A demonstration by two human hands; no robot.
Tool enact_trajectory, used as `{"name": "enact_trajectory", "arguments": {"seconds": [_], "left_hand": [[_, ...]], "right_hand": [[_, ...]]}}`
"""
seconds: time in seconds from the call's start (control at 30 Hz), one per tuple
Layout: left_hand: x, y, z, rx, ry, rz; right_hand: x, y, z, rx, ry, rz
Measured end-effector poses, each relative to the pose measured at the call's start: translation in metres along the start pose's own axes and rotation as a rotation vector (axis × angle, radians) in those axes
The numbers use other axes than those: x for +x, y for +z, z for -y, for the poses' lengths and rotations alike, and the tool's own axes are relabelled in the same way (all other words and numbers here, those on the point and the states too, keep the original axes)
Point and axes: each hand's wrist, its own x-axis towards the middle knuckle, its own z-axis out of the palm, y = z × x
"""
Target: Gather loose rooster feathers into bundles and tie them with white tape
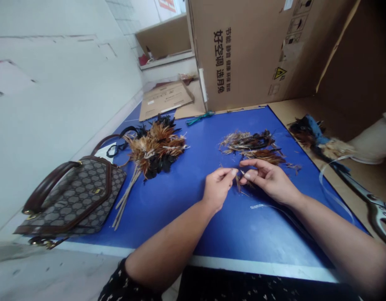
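Observation:
Over the blue table mat (pixel 186 217), my left hand (pixel 218 187) is closed in a pinch, with thin brown feather strands hanging at its fingertips. Just to its right, my right hand (pixel 272 180) pinches a small feather (pixel 242 172) whose pale tip shows by the thumb. The fingertips of both hands are close together but apart. Behind them lies a loose pile of brown and black feathers (pixel 252 144). A clear strip (pixel 258 206) runs below my right hand and under the forearm.
At left stand a patterned handbag (pixel 77 196) and a bundle of feathers on sticks (pixel 155 146). Scissors (pixel 365 196), a blue-and-brown feather piece (pixel 318 133) and a pale roll (pixel 373 140) are at right. A large cardboard box (pixel 249 50) and flat cardboard (pixel 164 100) stand behind. A green tie (pixel 199 119) lies near the box.

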Motion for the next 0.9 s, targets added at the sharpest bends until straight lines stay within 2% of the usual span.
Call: {"name": "enact_trajectory", "arguments": {"seconds": [0.2,0.33,0.43,0.57,0.7,0.77,0.9], "left_hand": [[-0.004,0.001,0.002,0.011,0.051,0.099],[-0.006,0.004,-0.001,-0.043,0.019,0.165],[-0.003,0.003,-0.002,-0.118,0.004,0.100],[0.005,-0.002,-0.002,-0.209,0.043,-0.063],[0.009,-0.007,-0.005,-0.252,0.049,-0.124],[0.008,-0.006,-0.009,-0.262,0.049,-0.121],[0.003,-0.002,-0.014,-0.242,0.006,-0.057]], "right_hand": [[-0.002,0.002,0.003,0.017,-0.013,0.064],[-0.002,0.005,0.005,0.027,-0.009,0.116],[-0.001,0.003,0.004,0.008,-0.017,0.100],[0.002,-0.003,-0.003,-0.022,-0.023,-0.007],[0.008,-0.010,-0.017,-0.122,-0.070,-0.185],[0.010,-0.012,-0.022,-0.205,-0.148,-0.253],[0.011,-0.013,-0.020,-0.509,-0.431,-0.325]]}}
